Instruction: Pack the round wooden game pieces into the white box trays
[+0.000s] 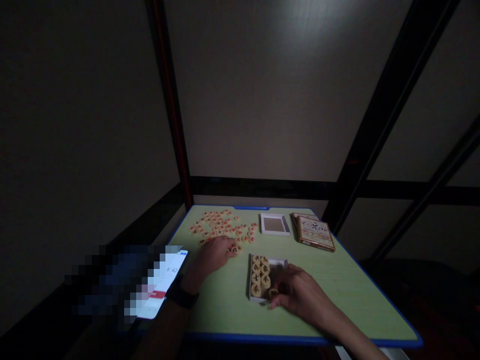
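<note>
My left hand (214, 254) rests on the green table (337, 295) with its fingers curled over round wooden game pieces (221, 225) at the near edge of a scattered pile. My right hand (296, 290) pinches one round piece (273, 293) at the near end of a small white tray (281, 262), which holds two rows of pieces (260, 274) marked with dark characters. A dark watch sits on my left wrist.
An empty white box lid (275, 224) and a printed brown game box (314, 232) lie at the far right of the table. A lit phone (165, 282) lies at the left edge. Dark frame bars and walls surround the blue-rimmed table.
</note>
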Action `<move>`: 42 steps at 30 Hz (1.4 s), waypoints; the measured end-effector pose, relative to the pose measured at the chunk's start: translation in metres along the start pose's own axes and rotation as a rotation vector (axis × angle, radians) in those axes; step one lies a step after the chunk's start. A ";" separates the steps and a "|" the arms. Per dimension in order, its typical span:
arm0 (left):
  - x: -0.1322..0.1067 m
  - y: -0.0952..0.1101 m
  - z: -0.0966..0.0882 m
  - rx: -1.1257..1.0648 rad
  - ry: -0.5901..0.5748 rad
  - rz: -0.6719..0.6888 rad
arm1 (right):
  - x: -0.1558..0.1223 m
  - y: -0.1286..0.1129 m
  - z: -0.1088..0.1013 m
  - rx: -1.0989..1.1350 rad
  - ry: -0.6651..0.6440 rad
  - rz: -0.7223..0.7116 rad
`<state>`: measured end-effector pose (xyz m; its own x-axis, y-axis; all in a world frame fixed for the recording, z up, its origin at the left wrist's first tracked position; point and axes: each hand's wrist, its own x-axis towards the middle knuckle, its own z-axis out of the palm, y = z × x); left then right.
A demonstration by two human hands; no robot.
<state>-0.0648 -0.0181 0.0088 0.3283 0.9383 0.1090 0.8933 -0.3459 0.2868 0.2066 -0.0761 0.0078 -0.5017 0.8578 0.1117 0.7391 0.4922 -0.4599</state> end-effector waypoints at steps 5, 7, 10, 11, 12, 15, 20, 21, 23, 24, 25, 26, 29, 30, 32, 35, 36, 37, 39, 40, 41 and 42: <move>0.000 0.000 0.001 -0.007 0.007 0.011 | -0.006 0.001 -0.001 -0.077 -0.031 -0.063; 0.000 -0.001 0.001 -0.006 0.012 0.024 | -0.010 0.003 0.000 -0.142 -0.017 -0.096; 0.000 0.000 0.001 -0.003 0.014 0.015 | -0.015 0.003 0.002 -0.236 0.012 -0.136; 0.000 0.000 0.001 -0.002 0.012 0.010 | -0.015 0.002 0.002 -0.244 0.012 -0.148; 0.000 0.000 0.001 -0.001 0.011 0.005 | -0.016 0.000 0.002 -0.233 0.002 -0.164; -0.001 0.001 0.001 0.001 0.016 0.007 | -0.016 -0.005 -0.003 -0.144 -0.043 -0.219; 0.000 0.002 -0.001 0.003 0.012 0.014 | -0.016 -0.010 -0.008 -0.212 0.005 -0.133; 0.000 0.003 -0.002 -0.005 0.016 0.016 | -0.017 -0.010 -0.007 -0.234 0.019 -0.116; 0.000 0.006 -0.005 -0.034 0.041 0.020 | -0.021 -0.010 -0.003 -0.249 0.035 -0.110; 0.000 0.008 -0.006 -0.049 0.058 0.023 | -0.023 -0.010 0.001 -0.250 0.041 -0.116; 0.000 0.010 -0.008 -0.061 0.071 0.026 | -0.025 -0.009 0.006 -0.252 0.052 -0.121; 0.000 0.012 -0.009 -0.069 0.076 0.033 | -0.027 -0.009 0.011 -0.257 0.069 -0.127; -0.001 0.016 -0.011 -0.086 0.051 0.050 | -0.033 -0.006 0.029 -0.280 0.143 -0.151; -0.001 0.016 -0.011 -0.094 0.035 0.052 | -0.034 -0.005 0.034 -0.286 0.173 -0.161; -0.001 0.014 -0.009 -0.115 0.027 0.057 | -0.036 -0.004 0.042 -0.294 0.226 -0.177; 0.000 0.008 -0.004 -0.201 0.047 0.055 | -0.037 -0.002 0.049 -0.303 0.292 -0.186; 0.001 0.007 -0.003 -0.261 0.045 0.044 | -0.037 -0.002 0.050 -0.305 0.312 -0.191; 0.002 0.005 -0.001 -0.339 0.036 0.027 | -0.037 -0.002 0.051 -0.306 0.331 -0.200; 0.003 0.004 0.000 -0.536 0.013 -0.013 | -0.037 -0.002 0.052 -0.310 0.363 -0.224; 0.003 0.004 0.000 -0.641 -0.001 -0.029 | -0.038 -0.002 0.052 -0.318 0.377 -0.235; 0.003 0.004 0.000 -0.739 -0.016 -0.042 | -0.038 -0.002 0.052 -0.330 0.389 -0.244; 0.003 0.005 -0.001 -0.826 -0.033 -0.049 | -0.038 -0.003 0.052 -0.344 0.402 -0.250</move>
<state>-0.0599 -0.0170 0.0113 0.3155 0.9474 0.0542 0.3975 -0.1838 0.8990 0.2005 -0.1181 -0.0413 -0.5190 0.6655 0.5364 0.7576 0.6487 -0.0720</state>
